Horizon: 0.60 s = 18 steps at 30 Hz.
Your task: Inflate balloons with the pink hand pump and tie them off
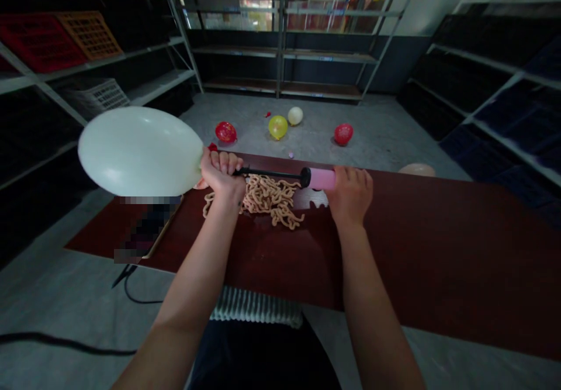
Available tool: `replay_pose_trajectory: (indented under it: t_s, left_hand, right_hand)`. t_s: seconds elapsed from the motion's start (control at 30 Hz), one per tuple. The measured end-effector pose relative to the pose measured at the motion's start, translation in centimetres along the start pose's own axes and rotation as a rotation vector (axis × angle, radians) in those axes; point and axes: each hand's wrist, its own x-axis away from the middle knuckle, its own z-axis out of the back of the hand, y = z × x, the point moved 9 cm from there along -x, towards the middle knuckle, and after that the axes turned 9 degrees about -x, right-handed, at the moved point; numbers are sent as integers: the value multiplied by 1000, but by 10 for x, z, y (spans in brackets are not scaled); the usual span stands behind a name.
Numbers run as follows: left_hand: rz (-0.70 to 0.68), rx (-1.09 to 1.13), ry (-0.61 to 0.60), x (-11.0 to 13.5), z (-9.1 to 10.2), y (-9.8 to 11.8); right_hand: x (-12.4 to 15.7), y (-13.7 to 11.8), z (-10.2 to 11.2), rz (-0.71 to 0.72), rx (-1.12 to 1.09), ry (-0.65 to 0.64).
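Observation:
My left hand [221, 171] is closed around the neck of a large, inflated white balloon [140, 151], which bulges out to the left. The black rod [272, 173] of a hand balloon pump runs from that hand to the pump's pink barrel [322, 178]. Wrapped round the barrel's right end is my right hand [350, 194]. The nozzle and the balloon's mouth are hidden by my left fingers. Below the rod, a heap of tan, noodle-like strands [267, 197] lies on the dark red table [280, 261], beside a whitish ridged piece [309, 199].
A blurred flat device [153, 226] lies at the table's left. On the floor beyond are red balloons [343, 134], a yellow balloon [277, 127] and a small white balloon [295, 116]. Shelves [280, 54] line three sides. A black cable [65, 344] crosses the floor at lower left.

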Motion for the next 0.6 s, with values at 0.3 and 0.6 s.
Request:
replay_pose_trajectory:
  t_s: [0.3, 0.6]
  left_hand:
    - [43, 9, 21, 16, -6, -10]
    - [143, -1, -59, 39, -21, -37]
  right_hand:
    - [5, -32, -2, -2, 0, -133]
    - [11, -88, 2, 61, -113, -164]
